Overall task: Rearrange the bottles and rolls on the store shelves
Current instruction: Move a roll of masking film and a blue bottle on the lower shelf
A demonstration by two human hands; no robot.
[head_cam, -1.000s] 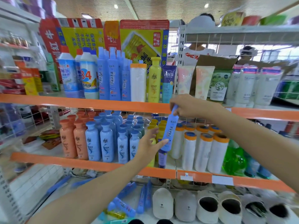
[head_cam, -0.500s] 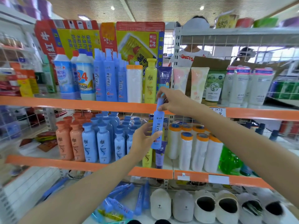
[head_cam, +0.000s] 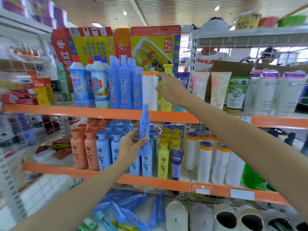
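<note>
Blue plastic, slim and capped, the spray bottle stands upright in the left hand, whose fingers are closed around its lower half in front of the middle shelf. It looks bound for the row of matching blue bottles on the upper shelf. The right hand is up there, fingers spread and touching the white roll with the orange cap, with the yellow bottle just behind its palm; it holds nothing that I can make out. To do this step well, the right hand should probably nudge the roll sideways only enough to open a gap beside the blue row, keeping it upright so it does not tip its neighbours. The left hand should then lift the bottle over the orange shelf lip, base first, and set it down label outward. Relative to the hands, the held bottle is below and to the left of the right hand, well apart from it, with its cap reaching up near the shelf edge. More blue bottles lie loose on the bottom shelf.
</note>
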